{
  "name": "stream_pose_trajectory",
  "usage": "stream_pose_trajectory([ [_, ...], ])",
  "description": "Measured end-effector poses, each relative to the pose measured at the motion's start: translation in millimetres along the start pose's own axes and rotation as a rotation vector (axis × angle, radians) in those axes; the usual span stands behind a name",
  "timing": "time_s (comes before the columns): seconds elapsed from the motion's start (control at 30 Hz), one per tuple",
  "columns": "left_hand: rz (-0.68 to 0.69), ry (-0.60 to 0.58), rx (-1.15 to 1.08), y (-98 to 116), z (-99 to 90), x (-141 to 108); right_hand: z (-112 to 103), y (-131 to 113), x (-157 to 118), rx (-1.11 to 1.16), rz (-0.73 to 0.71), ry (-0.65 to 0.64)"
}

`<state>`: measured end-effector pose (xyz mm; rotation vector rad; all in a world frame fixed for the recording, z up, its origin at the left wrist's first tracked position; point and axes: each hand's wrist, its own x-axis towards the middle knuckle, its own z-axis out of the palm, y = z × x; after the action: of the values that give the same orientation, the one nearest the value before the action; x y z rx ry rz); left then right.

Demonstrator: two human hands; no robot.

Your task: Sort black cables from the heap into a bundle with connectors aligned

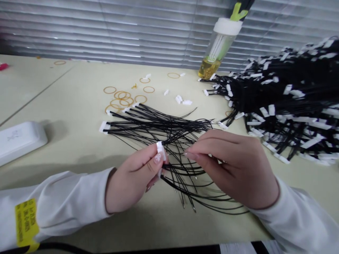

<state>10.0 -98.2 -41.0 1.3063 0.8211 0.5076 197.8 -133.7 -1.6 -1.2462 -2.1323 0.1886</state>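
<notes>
Between the thumb and fingers of my left hand [135,173] is a white connector [161,150], with black wires running out of it to the right. My right hand [233,164] hovers over the wires just right of the connector, thumb and forefinger pinched together. Whatever lies in that pinch is too small or hidden to name. Behind both hands, a bundle of black wires [164,121] with white connectors on its left ends lies across the table. Several loose wire ends with metal tips hang below my hands.
A large heap of black wires with white connectors [280,91] fills the right side. Rubber bands [123,97] and small white connector pieces [182,100] lie beyond the bundle. A bottle of yellow liquid [218,49] stands by the blinds [106,31]. A white case [22,139] sits left.
</notes>
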Motion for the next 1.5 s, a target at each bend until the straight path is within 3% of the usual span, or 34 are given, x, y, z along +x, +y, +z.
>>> stream_pose_trajectory([
  [0.27, -0.064, 0.014, -0.052, 2, -0.1, 1, -2, 4, 0, -0.06, -0.138, -0.037],
  [0.4, -0.103, -0.003, -0.052, 3, 0.1, 0, 2, 5, 0, -0.141, -0.145, 0.004],
  [0.77, -0.02, -0.038, 0.036, 0, -1.1, 0, 23, -2, -1, -0.18, -0.175, 0.023],
  [0.9, -0.068, 0.031, -0.057, 0, 0.1, 2, 14, 3, 0, -0.226, -0.104, 0.079],
  [1.13, -0.061, 0.188, -0.234, -1, 2.9, 8, -22, 5, 2, -0.314, 0.03, 0.335],
  [1.2, -0.041, 0.22, -0.248, -1, 3.0, 8, -25, 0, 1, -0.227, 0.015, 0.241],
  [1.3, -0.003, 0.225, -0.247, -2, 2.5, 8, -17, -4, -2, -0.075, 0.029, -0.197],
  [1.37, 0.009, 0.227, -0.234, -3, 1.9, 8, -7, -2, -2, -0.011, 0.054, -0.395],
  [1.5, 0.034, 0.226, -0.181, -4, 0.6, 7, 13, 3, 0, 0.097, 0.107, -0.466],
])
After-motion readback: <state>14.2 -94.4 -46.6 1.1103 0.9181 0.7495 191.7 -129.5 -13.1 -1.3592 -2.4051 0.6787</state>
